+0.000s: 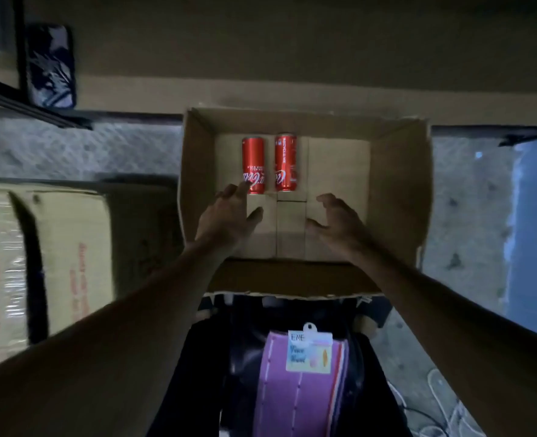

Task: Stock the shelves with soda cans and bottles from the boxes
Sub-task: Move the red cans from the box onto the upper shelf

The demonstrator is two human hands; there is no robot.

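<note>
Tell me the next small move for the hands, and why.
Probably slide the left hand forward and curl it round the left can: its open fingers are at that can's near end, while the right hand hovers open, short of the right can. Both cans lie on their sides in the box, neither gripped yet.

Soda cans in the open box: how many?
2, lying side by side on the box floor: the left can at the fingertips of the left hand, the right can beside it. None look hidden.
</note>
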